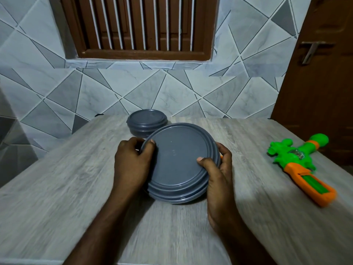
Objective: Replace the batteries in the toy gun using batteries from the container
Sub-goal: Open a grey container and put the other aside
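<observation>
Hands grip the round grey plastic lidded container (179,196) at frame centre: left hand (133,161) and right hand (217,175) have fingers (202,162) curled round opposite rims, thumbs on its lid (177,155), probably steadying it to pry the lid off; no batteries showing. Green-and-orange plastic toy gun (298,165) lies untouched at right, well apart; smaller grey lidded tub (147,123) sits just behind. Grey wood-grain bench (57,188), grey geometric-tiled wall (57,111), brown louvred window (143,25) at top, brown door (315,92) at upper right.

Dim bluish indoor light, soft shadow on table (57,188), motion blur twd edges, wide-angle warp, src maybe overhead
</observation>
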### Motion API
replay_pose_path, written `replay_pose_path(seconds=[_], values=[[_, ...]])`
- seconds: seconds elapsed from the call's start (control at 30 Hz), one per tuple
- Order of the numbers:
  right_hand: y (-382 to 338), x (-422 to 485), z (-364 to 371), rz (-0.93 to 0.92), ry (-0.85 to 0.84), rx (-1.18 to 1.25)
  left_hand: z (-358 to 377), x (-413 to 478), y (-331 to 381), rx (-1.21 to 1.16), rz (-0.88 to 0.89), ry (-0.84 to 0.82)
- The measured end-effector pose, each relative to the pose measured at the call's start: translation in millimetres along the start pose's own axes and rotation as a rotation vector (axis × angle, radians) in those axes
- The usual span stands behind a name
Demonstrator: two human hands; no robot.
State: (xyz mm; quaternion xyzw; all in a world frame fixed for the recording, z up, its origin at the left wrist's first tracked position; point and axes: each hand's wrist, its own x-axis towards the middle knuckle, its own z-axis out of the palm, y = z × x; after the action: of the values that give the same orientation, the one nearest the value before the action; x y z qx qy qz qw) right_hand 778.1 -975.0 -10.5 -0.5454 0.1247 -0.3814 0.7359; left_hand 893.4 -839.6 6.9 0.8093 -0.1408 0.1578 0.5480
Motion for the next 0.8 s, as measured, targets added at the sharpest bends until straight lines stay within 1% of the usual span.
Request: replay_pose_path(seconds=[0.2, 0.3, 0.5, 0.63, 0.8], values=[[-5.1, -2.8, 3.6, -0.058, 0.016, -0.062, 5.6, 8.9, 7.7, 0.122, 0.07, 0.015], [-6.3, -4.8, 2.3, -0.095, 0.027, -0.108, 10.7, 12.6, 6.4, 0.16, 0.062, 0.022], [-6.3, -14.9, 5.1, -0.286, 0.082, -0.285, 12.9, 9.2, 11.8, 0.254, 0.134, 0.112], [-10.9, -20.8, 5.2, -0.375, 0.081, -0.347, 10.7, 7.6, 14.2, 0.253, 0.126, 0.132], [-14.0, -25.6, 6.9, -0.441, 0.073, -0.379, 11.2, 14.1, 17.9, 0.208, 0.076, 0.088]])
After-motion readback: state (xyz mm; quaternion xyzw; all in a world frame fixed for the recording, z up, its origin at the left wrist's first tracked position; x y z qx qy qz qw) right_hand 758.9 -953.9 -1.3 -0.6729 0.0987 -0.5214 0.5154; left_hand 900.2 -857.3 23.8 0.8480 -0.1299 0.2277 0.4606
